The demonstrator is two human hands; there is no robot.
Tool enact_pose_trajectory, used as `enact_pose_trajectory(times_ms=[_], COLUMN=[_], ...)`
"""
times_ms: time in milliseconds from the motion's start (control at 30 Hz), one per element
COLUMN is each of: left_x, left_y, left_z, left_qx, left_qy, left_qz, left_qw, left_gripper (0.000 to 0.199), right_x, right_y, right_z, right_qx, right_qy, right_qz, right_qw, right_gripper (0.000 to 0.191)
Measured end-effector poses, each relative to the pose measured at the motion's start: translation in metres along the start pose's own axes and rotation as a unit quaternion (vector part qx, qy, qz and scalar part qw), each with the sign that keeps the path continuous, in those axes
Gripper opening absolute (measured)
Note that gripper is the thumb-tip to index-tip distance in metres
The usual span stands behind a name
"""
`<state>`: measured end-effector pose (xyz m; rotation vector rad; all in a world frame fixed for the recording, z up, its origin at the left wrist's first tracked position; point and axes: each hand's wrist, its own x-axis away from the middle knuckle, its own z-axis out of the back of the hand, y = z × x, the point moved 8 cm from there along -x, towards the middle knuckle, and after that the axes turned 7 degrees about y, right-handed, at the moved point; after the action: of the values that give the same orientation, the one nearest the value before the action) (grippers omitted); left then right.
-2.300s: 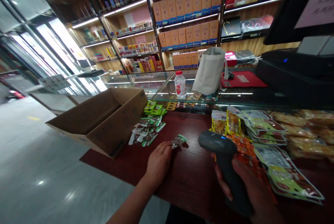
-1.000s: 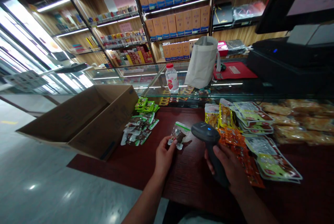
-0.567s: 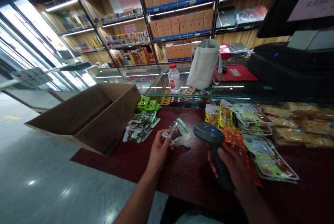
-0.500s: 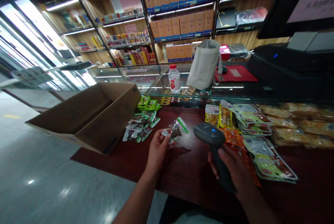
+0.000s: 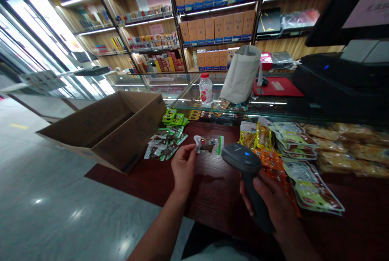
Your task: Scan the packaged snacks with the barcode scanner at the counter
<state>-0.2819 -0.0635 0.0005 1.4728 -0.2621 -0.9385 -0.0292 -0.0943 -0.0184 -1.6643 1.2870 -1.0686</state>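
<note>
My left hand (image 5: 184, 168) pinches the left end of a small clear snack packet (image 5: 209, 145) with a green strip at its right end. The packet is held above the dark red table (image 5: 209, 196). In my right hand (image 5: 273, 200) is a black barcode scanner (image 5: 243, 159) with a blue light, its head close to the packet's right end. Left of the packet lies a pile of similar packets (image 5: 165, 141), with bright green packets (image 5: 174, 117) behind it. Orange packets (image 5: 275, 163) lie partly hidden behind the scanner.
An open cardboard box (image 5: 130, 135) stands at the left. Yellow packets (image 5: 248, 133), green-and-white packets (image 5: 314, 188) and bagged bread (image 5: 346, 161) lie right. A bottle (image 5: 206, 90) and white bag (image 5: 242, 74) stand on the glass counter (image 5: 185, 98) behind.
The packet in my left hand has turned from tilted to nearly level, its green-striped end now nearer the scanner. My left fingers have shifted slightly up to its left end.
</note>
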Motion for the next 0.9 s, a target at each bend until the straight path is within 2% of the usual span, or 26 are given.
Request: enact_pose_trajectory(times_ms=[167,467,600,767,833,900], left_x=[-0.002,-0.004,-0.003,-0.004,-0.012,-0.024], left_y=[0.003,0.007,0.009,0.004,-0.004,-0.019], left_z=[0.001,-0.002,-0.002,-0.006,-0.014,-0.032], left_qx=[-0.033,-0.055,-0.071,-0.049,-0.029,-0.005], left_qy=[0.028,0.034,0.039,0.021,0.001,-0.040], left_qz=[-0.073,-0.114,-0.105,-0.088,-0.062,0.005], left_qw=[0.996,0.991,0.991,0.995,0.998,0.999], left_gripper=[0.013,0.012,0.011,0.014,0.015,0.013], right_x=[0.001,0.001,0.001,0.000,-0.002,-0.004], right_y=[-0.003,-0.008,-0.006,-0.006,-0.008,-0.012], right_z=[0.002,0.002,0.001,0.004,0.008,0.017], right_qx=[-0.008,-0.010,-0.022,-0.035,-0.038,-0.041], right_qy=[0.008,0.001,-0.001,0.017,0.026,0.042], right_qz=[-0.002,0.006,0.001,0.010,0.008,0.000], right_qw=[1.000,1.000,1.000,0.999,0.999,0.998], right_gripper=[0.038,0.039,0.038,0.036,0.035,0.035])
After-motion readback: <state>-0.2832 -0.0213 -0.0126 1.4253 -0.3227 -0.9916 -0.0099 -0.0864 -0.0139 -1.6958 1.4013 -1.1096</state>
